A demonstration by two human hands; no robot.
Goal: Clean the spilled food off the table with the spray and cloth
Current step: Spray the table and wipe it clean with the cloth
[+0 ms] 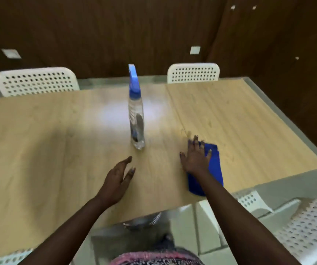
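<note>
Your right hand [196,157] lies flat, fingers spread, on the cloth [213,169]; your left hand [118,178], open and empty, sits just short of the upright spray bottle [136,119] directly ahead on the desk [58,131].

You see one spray bottle [136,115] with a blue trigger head, standing upright on the tabletop. You see one blue cloth [214,169], lying flat near the table's near edge. You see one wooden table [58,142], its top made of two panels joined along a seam. You see two hands: one left hand [118,178] and one right hand [195,158]. You see five white perforated chairs: two at the far side, one on the left [36,81] and one on the right [193,73]; two at the near right [249,199] [307,232]; and one at the near left corner [10,258]. You see two pale wall plates [11,53] [195,50] on the dark panelled wall; the smaller pale spots higher up are too small to tell.
</note>
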